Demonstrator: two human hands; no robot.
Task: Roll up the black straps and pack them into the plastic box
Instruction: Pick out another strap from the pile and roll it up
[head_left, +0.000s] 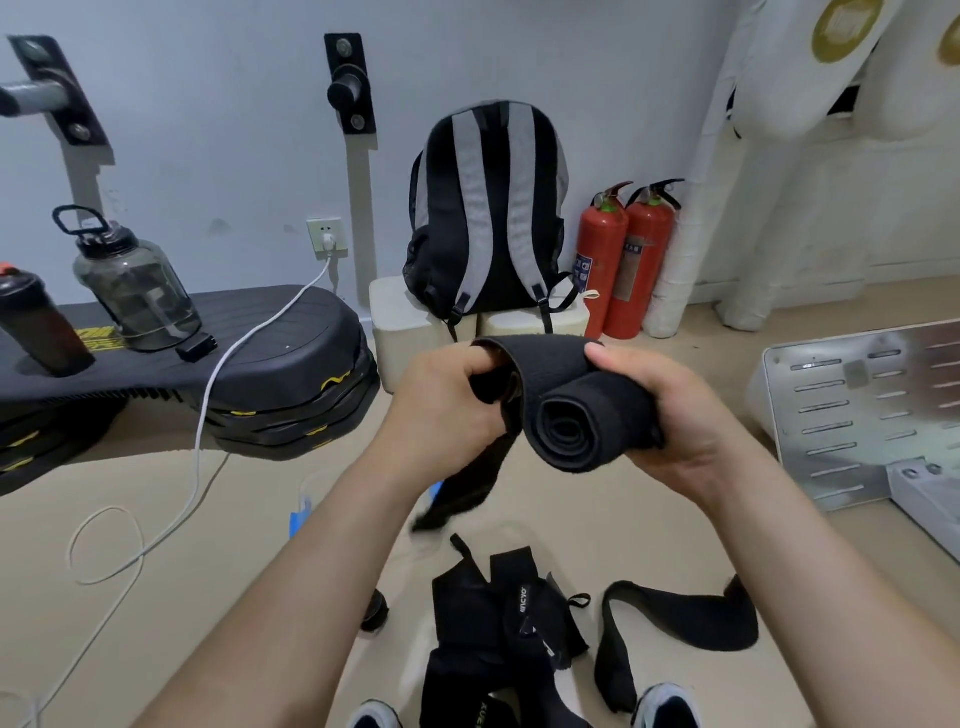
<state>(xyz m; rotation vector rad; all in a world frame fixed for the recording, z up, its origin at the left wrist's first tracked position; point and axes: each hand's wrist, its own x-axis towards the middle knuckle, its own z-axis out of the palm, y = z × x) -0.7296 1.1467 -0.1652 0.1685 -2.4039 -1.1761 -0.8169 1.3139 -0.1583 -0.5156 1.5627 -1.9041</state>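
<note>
- Rolling a black strap in mid-air: right hand curls round the coil, left hand pinches the loose tail.
- Soft, light, springy cloth; it probably unwinds unless the coil's sides are squeezed.
- More straps lie on the floor.

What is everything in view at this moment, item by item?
held strap: one, black, partly rolled, up in the air
loose straps: tangled pile plus one apart, black, on the floor, low in frame
backpack: one, black and grey, on pale blocks by the wall
fire extinguishers: two, red, right of the backpack
water jug: one, smoky clear, on the black platform
shaker bottle: one, dark, platform's left end
cable: one, white, from the wall socket down across the floor
metal plate: one, silver, floor at right
shoes: two, dark and white, bottom edge
left hand: grips the strap's loose tail
right hand: grips the rolled end
</note>
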